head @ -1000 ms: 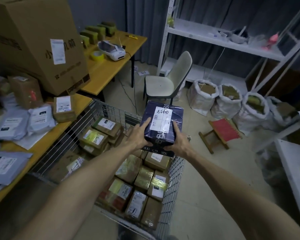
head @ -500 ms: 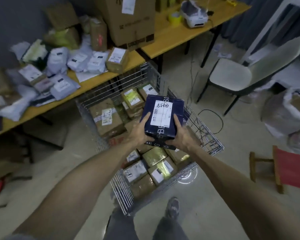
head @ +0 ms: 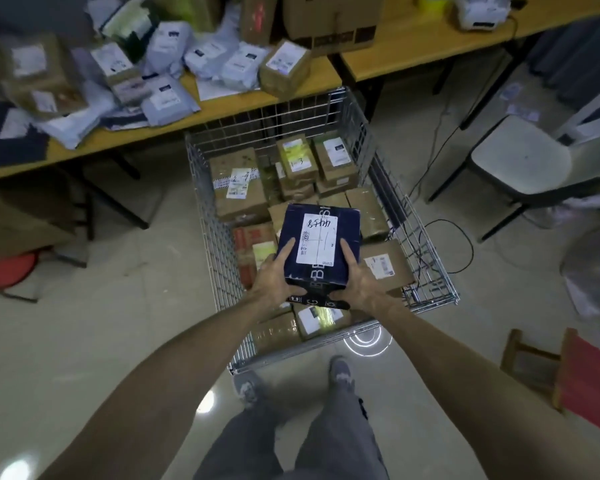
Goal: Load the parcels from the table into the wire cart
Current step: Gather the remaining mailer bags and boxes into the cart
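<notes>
A dark blue box [head: 317, 268] with a white label is gripped from both sides over the wire cart [head: 208, 216]. My left hand [head: 276, 277] holds its left side and my right hand [head: 359, 278] holds its right side, thumbs on top. The cart stands against the yellow table [head: 125, 136] and holds several brown cardboard parcels [head: 238, 188] packed close together. More parcels and grey mailer bags [head: 167, 100] lie piled on the table at the upper left, with a small brown box [head: 284, 67] at the table's edge above the cart.
A large cardboard box [head: 329, 22] sits on the table behind the cart. A white chair [head: 523, 164] stands right of the cart, a cable [head: 465, 244] trails on the floor beside it. A red stool [head: 589, 382] is at lower right, another red seat [head: 6, 270] at left.
The view has swung left and down, so the cart now lies straight ahead below me. The blue box stays gripped in both hands and sits lower over the cart's parcels.
</notes>
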